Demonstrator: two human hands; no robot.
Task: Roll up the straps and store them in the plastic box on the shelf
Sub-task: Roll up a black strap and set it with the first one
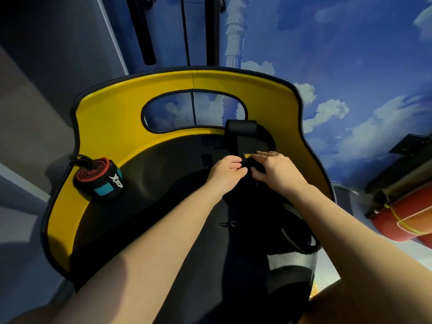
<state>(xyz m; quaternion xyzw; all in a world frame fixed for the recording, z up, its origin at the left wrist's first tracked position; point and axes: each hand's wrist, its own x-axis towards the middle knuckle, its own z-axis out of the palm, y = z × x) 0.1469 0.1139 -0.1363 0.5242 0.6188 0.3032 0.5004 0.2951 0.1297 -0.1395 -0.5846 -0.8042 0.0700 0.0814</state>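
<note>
A black strap [243, 134] with a small yellow label lies stretched across the dark seat of a yellow-backed chair [112, 113]. Its far end is curled over near the backrest opening. My left hand [225, 170] pinches the strap's near part with curled fingers. My right hand [274, 168] lies on the strap beside the label, fingers fairly flat. A rolled red, black and teal strap [99, 177] with white lettering sits on the seat's left edge, a black loop sticking out of it. The plastic box and shelf are not in view.
A second black strap or loop [297, 232] lies on the seat's right side near my right forearm. Red cylinders [406, 218] lie at the right. A wall with a blue sky picture [339, 54] stands behind the chair, black poles [145, 31] at upper left.
</note>
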